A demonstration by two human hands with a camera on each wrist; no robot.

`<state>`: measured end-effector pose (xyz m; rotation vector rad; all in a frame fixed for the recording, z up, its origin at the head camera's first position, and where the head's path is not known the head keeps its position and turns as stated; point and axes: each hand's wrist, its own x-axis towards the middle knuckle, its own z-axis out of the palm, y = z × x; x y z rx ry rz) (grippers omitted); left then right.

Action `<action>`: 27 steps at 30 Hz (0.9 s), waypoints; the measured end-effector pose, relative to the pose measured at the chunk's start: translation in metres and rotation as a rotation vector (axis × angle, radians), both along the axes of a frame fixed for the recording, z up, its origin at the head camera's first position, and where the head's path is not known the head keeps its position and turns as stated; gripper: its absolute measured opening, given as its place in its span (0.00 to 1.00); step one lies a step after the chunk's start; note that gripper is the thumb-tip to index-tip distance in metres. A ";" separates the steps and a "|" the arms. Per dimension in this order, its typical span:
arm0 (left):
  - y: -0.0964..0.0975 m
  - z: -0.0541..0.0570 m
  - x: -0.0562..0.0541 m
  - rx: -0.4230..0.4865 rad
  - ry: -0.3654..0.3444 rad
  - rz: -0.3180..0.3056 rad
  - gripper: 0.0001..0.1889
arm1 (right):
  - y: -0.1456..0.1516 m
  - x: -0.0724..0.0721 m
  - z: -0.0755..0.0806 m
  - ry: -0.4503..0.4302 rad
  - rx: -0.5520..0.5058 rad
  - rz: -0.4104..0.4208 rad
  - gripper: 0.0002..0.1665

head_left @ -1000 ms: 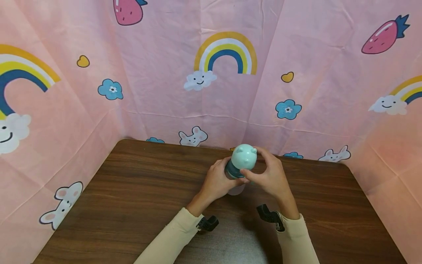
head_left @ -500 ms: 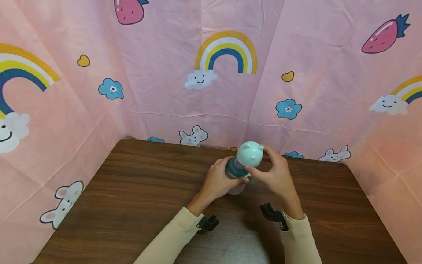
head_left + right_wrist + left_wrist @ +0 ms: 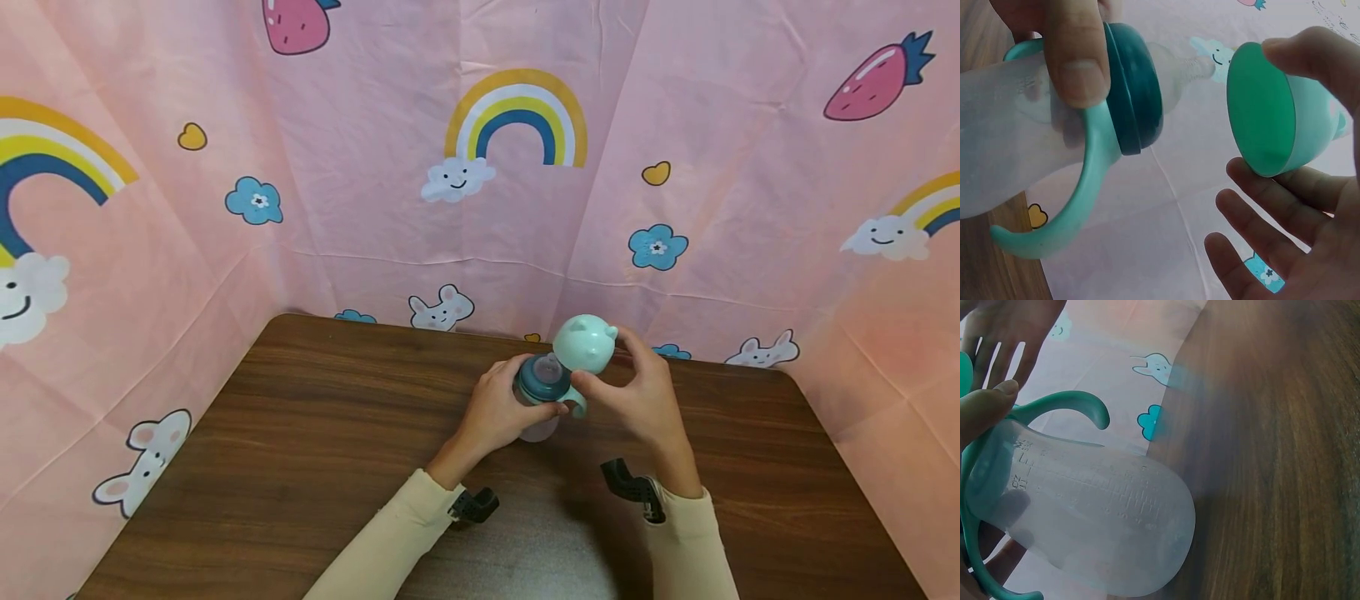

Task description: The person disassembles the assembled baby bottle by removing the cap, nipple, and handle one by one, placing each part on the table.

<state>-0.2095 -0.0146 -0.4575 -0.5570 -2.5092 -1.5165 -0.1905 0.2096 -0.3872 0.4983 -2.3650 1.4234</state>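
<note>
A baby bottle [image 3: 1016, 137] has a frosted clear body with raised measuring marks, a dark teal collar [image 3: 1132, 87], mint side handles [image 3: 1063, 403] and a clear nipple [image 3: 1179, 69]. My left hand [image 3: 493, 411] grips it around the neck, thumb over a handle. Its rounded base [image 3: 1166, 531] shows in the left wrist view. In my right hand [image 3: 637, 396] is the mint dome cap [image 3: 584, 343], with small ear bumps, pinched between thumb and fingers. The right wrist view shows the cap's hollow side [image 3: 1260, 112] facing the nipple, a gap between them.
A brown wood-grain table [image 3: 337, 467] lies under both hands. Pink cloth [image 3: 360, 167] printed with rainbows, clouds and rabbits hangs behind it and at both sides. Black wrist mounts [image 3: 474, 506] sit at both cuffs.
My right hand has moved right with the cap, off the top of the bottle, so the nipple, collar and a handle now show. My left hand and the bottle have barely moved.
</note>
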 end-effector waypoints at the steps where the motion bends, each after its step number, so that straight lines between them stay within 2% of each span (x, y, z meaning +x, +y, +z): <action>1: 0.000 0.000 0.000 0.001 0.003 -0.002 0.41 | 0.001 0.000 0.000 -0.002 0.002 -0.006 0.40; 9: 0.000 0.000 0.000 0.026 0.012 -0.018 0.41 | 0.010 -0.002 0.000 -0.010 0.019 -0.045 0.40; 27: 0.000 0.000 0.001 0.019 -0.009 -0.001 0.44 | 0.035 -0.011 -0.014 -0.084 0.046 -0.130 0.45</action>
